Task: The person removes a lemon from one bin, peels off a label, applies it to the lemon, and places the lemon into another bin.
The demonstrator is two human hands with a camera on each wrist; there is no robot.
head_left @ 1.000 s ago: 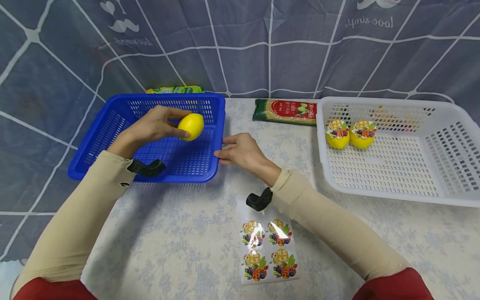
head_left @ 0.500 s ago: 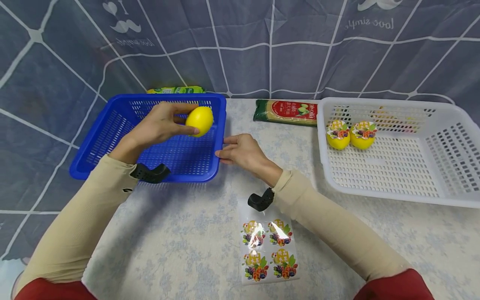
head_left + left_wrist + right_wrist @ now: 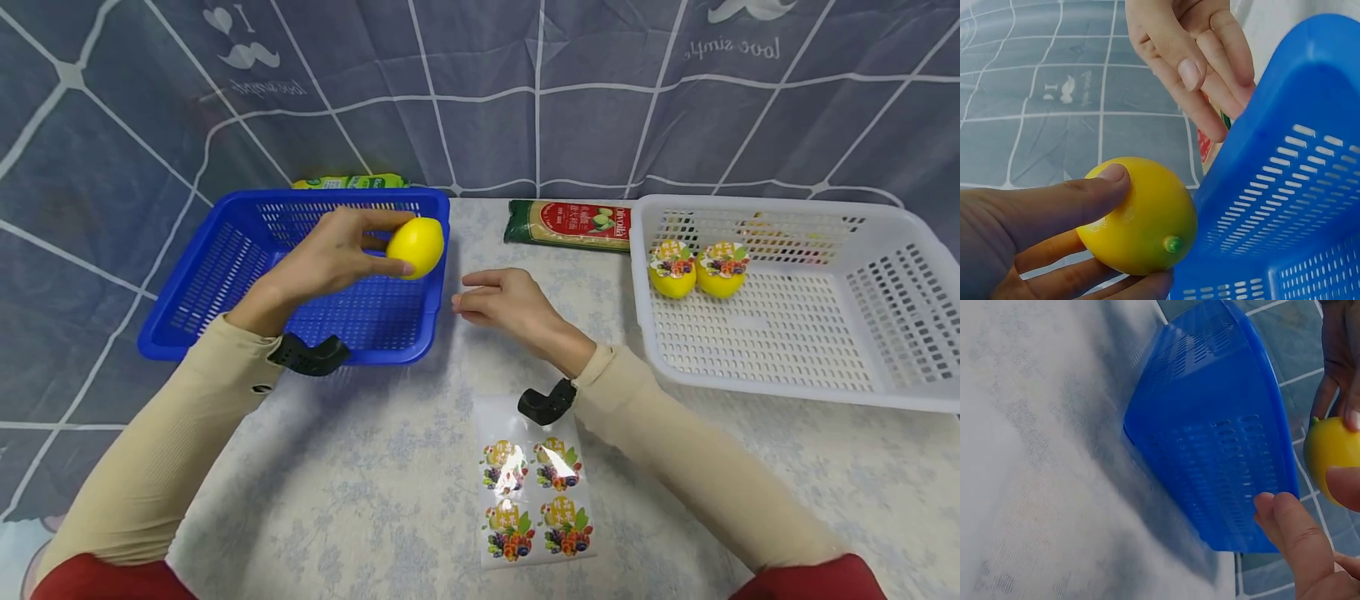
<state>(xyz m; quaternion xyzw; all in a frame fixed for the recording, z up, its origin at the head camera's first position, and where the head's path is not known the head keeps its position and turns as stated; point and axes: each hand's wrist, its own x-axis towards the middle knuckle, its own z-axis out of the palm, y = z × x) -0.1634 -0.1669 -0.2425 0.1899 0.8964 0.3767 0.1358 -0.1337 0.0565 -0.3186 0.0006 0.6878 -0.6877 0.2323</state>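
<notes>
My left hand [image 3: 322, 252] grips a yellow lemon [image 3: 416, 247] between thumb and fingers, above the right end of the blue basket [image 3: 352, 357]. In the left wrist view the lemon [image 3: 1147, 219] shows a green stem tip and no sticker on the visible side. Just right of the basket's rim, my right hand [image 3: 517, 307] holds nothing, its fingers loosely extended toward the basket and apart from it. A sheet of fruit stickers [image 3: 534, 500] lies on the table below the right wrist. Two lemons [image 3: 720, 279] with fruit stickers on top sit in the white basket [image 3: 772, 392].
A red and green pasta packet [image 3: 570, 225] lies at the back between the baskets. Behind the blue basket a green and yellow packet [image 3: 352, 181] shows. A grey checked curtain [image 3: 487, 133] hangs along the back and left.
The left hand has carried the lemon right and slightly up, toward the blue basket's right rim. My right hand has come off that rim and moved a little right.
</notes>
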